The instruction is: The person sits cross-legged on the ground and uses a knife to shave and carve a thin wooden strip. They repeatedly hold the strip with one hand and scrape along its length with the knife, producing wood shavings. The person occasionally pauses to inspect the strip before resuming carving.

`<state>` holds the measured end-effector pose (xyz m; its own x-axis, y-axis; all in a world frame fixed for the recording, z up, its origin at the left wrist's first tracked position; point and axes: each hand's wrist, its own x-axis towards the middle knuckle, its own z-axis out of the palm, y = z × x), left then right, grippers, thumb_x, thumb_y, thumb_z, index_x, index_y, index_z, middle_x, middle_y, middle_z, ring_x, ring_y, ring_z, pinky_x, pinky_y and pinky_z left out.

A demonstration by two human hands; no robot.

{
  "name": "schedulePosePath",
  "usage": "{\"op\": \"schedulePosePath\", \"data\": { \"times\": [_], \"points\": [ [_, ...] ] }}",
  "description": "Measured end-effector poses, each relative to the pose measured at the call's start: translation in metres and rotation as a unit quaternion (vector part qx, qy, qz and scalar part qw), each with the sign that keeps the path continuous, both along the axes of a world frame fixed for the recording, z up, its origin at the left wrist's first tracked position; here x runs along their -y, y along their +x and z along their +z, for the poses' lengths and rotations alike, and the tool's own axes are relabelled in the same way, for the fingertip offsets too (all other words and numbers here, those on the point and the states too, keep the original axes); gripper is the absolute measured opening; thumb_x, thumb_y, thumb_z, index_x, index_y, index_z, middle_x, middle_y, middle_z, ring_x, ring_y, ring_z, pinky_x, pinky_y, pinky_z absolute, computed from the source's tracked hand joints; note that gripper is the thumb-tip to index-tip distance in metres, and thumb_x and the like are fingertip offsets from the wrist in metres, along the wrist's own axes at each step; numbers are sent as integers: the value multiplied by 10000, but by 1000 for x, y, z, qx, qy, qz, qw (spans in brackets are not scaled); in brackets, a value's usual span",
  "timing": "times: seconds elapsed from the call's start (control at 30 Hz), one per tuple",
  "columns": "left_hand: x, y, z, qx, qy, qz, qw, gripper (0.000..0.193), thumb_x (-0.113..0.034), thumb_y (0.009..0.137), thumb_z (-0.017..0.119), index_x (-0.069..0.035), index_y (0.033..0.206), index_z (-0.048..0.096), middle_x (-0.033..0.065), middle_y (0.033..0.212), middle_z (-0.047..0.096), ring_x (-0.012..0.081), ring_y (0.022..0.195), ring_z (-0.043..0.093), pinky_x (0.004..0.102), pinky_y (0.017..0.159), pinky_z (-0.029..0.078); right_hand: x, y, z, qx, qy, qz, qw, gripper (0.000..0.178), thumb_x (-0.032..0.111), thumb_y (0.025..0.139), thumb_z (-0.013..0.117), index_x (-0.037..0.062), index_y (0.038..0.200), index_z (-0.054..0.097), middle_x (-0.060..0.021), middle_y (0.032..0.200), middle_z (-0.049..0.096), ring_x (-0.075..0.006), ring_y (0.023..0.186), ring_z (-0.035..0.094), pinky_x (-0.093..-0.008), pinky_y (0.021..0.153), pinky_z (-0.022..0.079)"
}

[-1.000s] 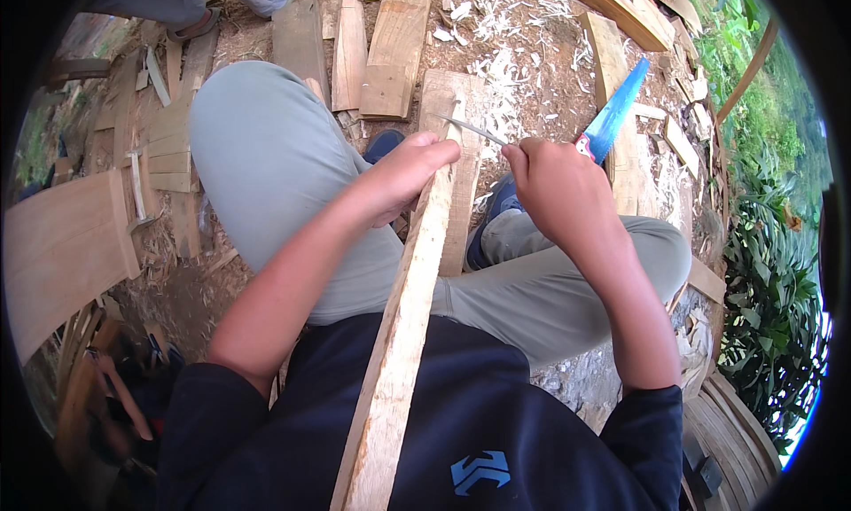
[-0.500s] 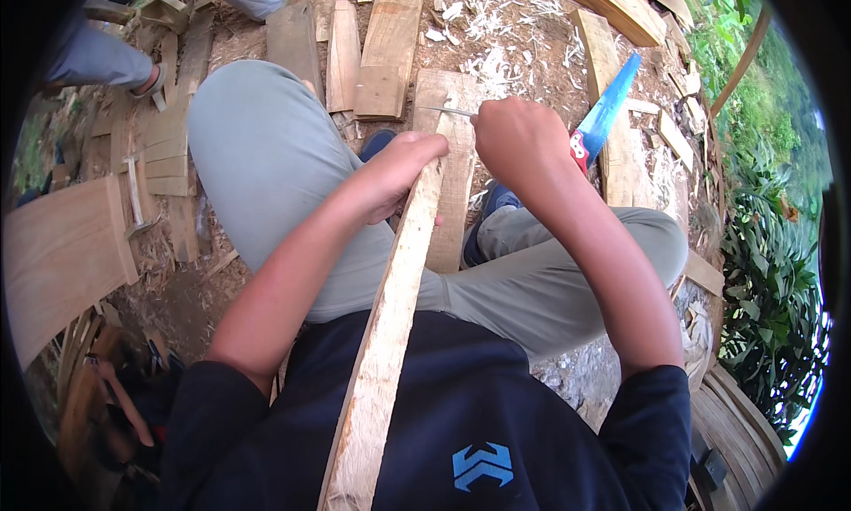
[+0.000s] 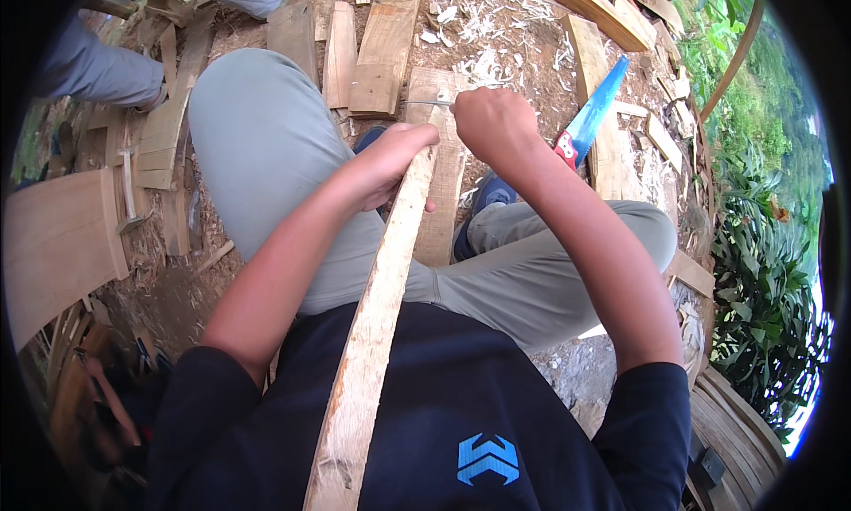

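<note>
Bright, diffuse outdoor daylight, brightest at right. Shadows soft. Wood strip (image 3: 359,387) and shavings (image 3: 486,68) come out pale, near washed out; black shirt (image 3: 399,413) loses detail in its folds. Sky (image 3: 805,421) blown out white-blue at right rim, leaves (image 3: 753,294) beside it smeary. Lower left dim, murky. Fisheye: black round border, boards (image 3: 731,427) curve at lower right. Centre reasonably sharp.
</note>
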<state>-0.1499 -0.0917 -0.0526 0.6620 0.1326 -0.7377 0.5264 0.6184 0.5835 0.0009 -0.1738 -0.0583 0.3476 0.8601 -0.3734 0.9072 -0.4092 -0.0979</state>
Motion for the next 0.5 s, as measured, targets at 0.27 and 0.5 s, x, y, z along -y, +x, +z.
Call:
{"op": "schedulePosePath", "data": {
  "times": [0.27,0.5],
  "points": [
    [-3,-3,-9,2,0,-7,1000,239,-260,928,494,-24,890,485,85,636,512,183,457,516,426,490,583,9,15,-18,-5,31,17,999,376,323,997,505,43,883,729,-185,848,724,-332,814,724,-448,710,567],
    [-2,-4,-11,5,4,-15,1000,265,-266,909,495,-4,946,478,98,673,510,209,507,537,443,469,585,7,7,-24,-5,14,0,1000,318,247,977,505,49,890,738,-171,877,734,-314,841,732,-419,725,579]
  ]
}}
